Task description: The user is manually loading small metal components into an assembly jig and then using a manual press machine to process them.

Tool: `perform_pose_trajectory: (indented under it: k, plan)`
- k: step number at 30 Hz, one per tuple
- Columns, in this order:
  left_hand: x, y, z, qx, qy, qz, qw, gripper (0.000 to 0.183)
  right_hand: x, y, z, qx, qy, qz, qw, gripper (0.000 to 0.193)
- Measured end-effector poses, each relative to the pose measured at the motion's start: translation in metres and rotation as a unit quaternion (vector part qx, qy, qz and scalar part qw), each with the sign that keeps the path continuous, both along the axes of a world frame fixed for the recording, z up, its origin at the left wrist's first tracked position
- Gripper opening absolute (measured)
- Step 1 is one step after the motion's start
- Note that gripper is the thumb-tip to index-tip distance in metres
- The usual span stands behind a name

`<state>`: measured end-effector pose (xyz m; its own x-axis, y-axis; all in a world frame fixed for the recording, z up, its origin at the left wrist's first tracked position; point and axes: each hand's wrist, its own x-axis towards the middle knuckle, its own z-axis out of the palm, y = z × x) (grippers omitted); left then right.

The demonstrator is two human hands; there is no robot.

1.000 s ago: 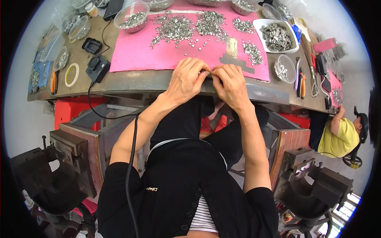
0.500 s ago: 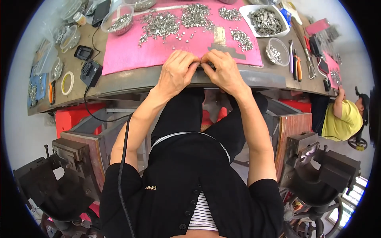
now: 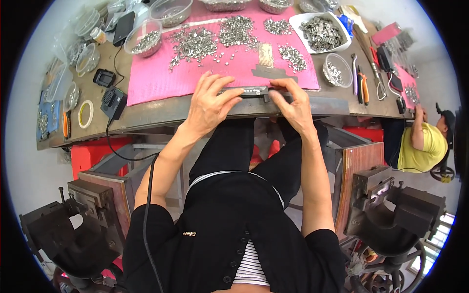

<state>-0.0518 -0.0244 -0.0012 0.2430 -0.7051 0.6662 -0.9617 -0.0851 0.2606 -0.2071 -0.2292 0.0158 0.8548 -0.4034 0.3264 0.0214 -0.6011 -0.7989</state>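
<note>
A narrow dark metal bar [image 3: 251, 92] with a bright silver strip along it lies at the table's front edge, between my hands. My left hand [image 3: 211, 101] is open at the bar's left end, fingers spread and thumb stretched toward it. At the other end, my right hand [image 3: 294, 105] has thumb and forefinger closed about the bar's dark end; the exact contact is too small to make out. Beyond them, small silver metal pieces [image 3: 195, 44] lie in loose heaps on a pink mat [image 3: 161, 83]. Grey tape [image 3: 268, 72] sticks to the mat near my right fingers.
A white tray [image 3: 296, 20] and a round clear tub [image 3: 326, 73] hold metal parts at the right, beside orange-handled pliers [image 3: 364, 89]. At left are a black charger [image 3: 113, 102], its cable, and a tape roll [image 3: 85, 115]. A person in yellow [image 3: 422, 146] works at far right.
My hands were together, fingertips meeting at the table edge. They have moved apart, the left one opening, and the metal bar now shows between them. The view has shifted slightly.
</note>
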Motion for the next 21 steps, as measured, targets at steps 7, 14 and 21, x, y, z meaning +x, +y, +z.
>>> perform_pose_trajectory:
  k: [7,14,21]
  plan:
    - [0.008,0.033,-0.010,0.020,0.091,0.148,0.985,0.053,0.000,-0.004,0.012,0.019,0.064,0.051,0.996,0.042]
    - [0.006,0.031,-0.017,0.002,0.119,0.126,0.985,0.035,0.023,-0.004,0.002,0.036,0.093,0.022,0.995,0.021]
    - [0.009,0.035,-0.014,-0.010,0.127,0.131,0.983,0.039,0.022,-0.010,0.004,0.043,0.109,0.068,0.991,0.030]
